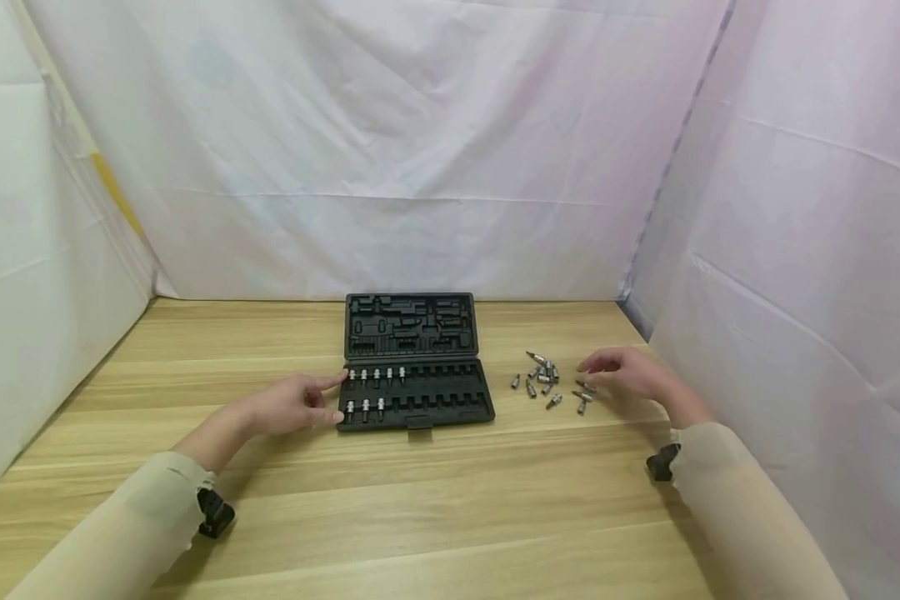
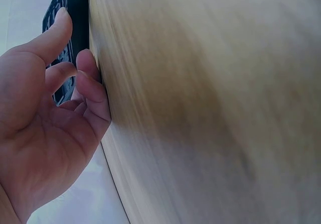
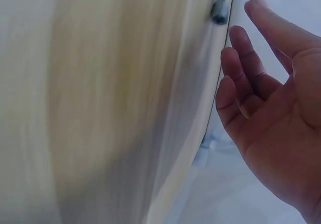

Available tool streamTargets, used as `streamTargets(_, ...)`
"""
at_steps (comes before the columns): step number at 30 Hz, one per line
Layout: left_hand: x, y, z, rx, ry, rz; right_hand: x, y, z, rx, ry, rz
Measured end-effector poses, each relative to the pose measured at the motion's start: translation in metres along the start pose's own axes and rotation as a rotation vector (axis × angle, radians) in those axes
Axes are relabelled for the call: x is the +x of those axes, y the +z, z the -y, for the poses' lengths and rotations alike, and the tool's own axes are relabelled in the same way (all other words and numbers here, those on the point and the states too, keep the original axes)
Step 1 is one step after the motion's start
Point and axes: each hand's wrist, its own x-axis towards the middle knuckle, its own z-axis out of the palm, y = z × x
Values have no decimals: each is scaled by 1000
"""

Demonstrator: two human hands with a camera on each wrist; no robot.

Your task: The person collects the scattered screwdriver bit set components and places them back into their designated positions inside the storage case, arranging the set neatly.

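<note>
The head view is lit brightly and diffusely, with soft shadows cast on the worktop point(image 1: 420, 525). A dimmer, bluish cast is seen in both wrist views, where the worktop is blurred and crossed by broad shadows.

I see pale beige fabric sleeves point(image 1: 112, 517), uneven cuff edges point(image 1: 202, 477), a blocky black device point(image 1: 215, 513) at each; left hand point(image 1: 288, 406) and right hand point(image 1: 633, 374) bare.

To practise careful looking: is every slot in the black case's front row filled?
No, that row of the black case has bits only at its left end.
</note>
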Motion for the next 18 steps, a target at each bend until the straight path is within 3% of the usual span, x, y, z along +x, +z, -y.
streamTargets(5,-1,-1,0,5,-2,1,-4,-2,-8,7,-15,31)
streamTargets(18,0,0,-2,16,-8,4,-5,-2,-7,-7,44,76)
